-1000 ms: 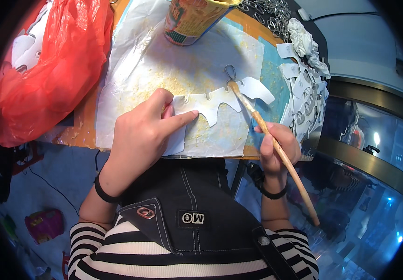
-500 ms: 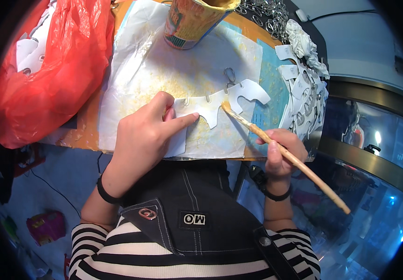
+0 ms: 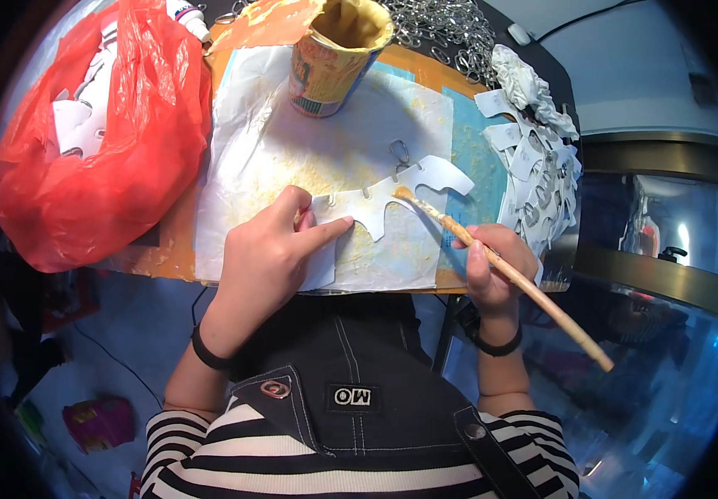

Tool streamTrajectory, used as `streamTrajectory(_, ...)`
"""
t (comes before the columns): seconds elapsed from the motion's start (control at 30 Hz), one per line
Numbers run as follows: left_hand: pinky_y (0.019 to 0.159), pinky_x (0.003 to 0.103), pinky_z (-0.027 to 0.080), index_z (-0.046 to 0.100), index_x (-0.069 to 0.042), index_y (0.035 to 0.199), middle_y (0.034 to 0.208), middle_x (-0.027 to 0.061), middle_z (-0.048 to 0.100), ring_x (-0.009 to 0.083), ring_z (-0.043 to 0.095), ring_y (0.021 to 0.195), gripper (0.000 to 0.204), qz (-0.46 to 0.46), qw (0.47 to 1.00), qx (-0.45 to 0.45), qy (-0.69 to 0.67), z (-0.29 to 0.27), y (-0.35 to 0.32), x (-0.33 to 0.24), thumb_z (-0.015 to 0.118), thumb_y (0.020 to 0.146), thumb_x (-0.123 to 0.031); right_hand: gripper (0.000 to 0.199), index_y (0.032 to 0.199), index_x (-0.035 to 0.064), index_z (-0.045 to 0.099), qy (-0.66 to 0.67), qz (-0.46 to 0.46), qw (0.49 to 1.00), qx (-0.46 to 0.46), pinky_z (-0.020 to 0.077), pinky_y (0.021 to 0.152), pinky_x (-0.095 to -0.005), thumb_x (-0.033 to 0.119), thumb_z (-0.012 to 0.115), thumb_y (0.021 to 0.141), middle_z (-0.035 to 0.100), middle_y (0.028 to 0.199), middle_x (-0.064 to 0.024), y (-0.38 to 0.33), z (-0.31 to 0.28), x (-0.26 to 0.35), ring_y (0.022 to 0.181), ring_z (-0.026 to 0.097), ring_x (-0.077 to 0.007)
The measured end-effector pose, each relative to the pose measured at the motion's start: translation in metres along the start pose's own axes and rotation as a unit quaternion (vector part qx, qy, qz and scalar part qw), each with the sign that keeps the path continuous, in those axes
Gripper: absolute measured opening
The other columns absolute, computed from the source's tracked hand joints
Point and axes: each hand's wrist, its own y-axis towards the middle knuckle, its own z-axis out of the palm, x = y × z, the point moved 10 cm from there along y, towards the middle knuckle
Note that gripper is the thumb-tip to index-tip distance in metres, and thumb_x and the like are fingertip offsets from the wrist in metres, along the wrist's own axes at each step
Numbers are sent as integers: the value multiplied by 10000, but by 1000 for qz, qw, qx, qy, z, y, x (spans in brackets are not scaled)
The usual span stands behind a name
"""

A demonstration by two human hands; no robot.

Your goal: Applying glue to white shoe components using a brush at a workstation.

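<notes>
Orange worktable (image 3: pixel 172 249) seen from above, top mostly covered by a white paper sheet (image 3: pixel 251 158) smeared with yellowish glue, with a pale blue patch (image 3: pixel 471 154) at its right side. Left hand (image 3: pixel 271 254) lies flat, index finger stretched out, pinning the near end of a white cut-out piece (image 3: pixel 375 204) with a scalloped lower edge and small metal rings (image 3: pixel 399 151) along its top edge. Right hand (image 3: pixel 496 270) is closed around a long wooden brush (image 3: pixel 508 270); its glue-loaded tip touches the piece's edge near its middle, handle slants down-right past the table edge. Glue-crusted paper cup (image 3: pixel 334 54) stands at the far side of the sheet, upright, yellowish glue inside. Red plastic bag (image 3: pixel 97 141) on the left of the table, more white cut-outs visible inside. Stack of white cut-outs (image 3: pixel 533 162) along the right edge, pile of metal rings (image 3: pixel 442 25) at the far right corner. Right of the table: a glass-fronted cabinet (image 3: pixel 666 233). Blue floor (image 3: pixel 126 333) below, small pink packet (image 3: pixel 97 420) lying on it.
</notes>
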Motion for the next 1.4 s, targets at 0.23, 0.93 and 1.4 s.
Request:
streamTrajectory(0.23,563,336,478,762,-223,998,836,71,546,218,588,637,362,12,1000,-1,-2,0,-2,-5,575,837,42,87,911,4,613,-21,-53,998,-25,532,618,-330,64,634,851,672,775,-136,-8,13,5,678,668,-272)
streamTrajectory(0.93,613,336,477,740,-139,945,803,63,576,235,585,677,323,10,995,-86,45,-83,-33,-19,662,668,7,253,977,-31,516,219,41,968,-120,531,610,-302,205,554,895,600,825,-149,-3,-46,7,624,623,-197)
streamTrajectory(1.4,1042,381,431,580,-17,1236,1311,131,532,274,490,1275,466,228,964,129,-51,43,4,-58,623,788,-137,123,837,12,556,113,-17,982,147,321,481,-242,112,573,906,452,580,16,202,43,49,523,409,-44)
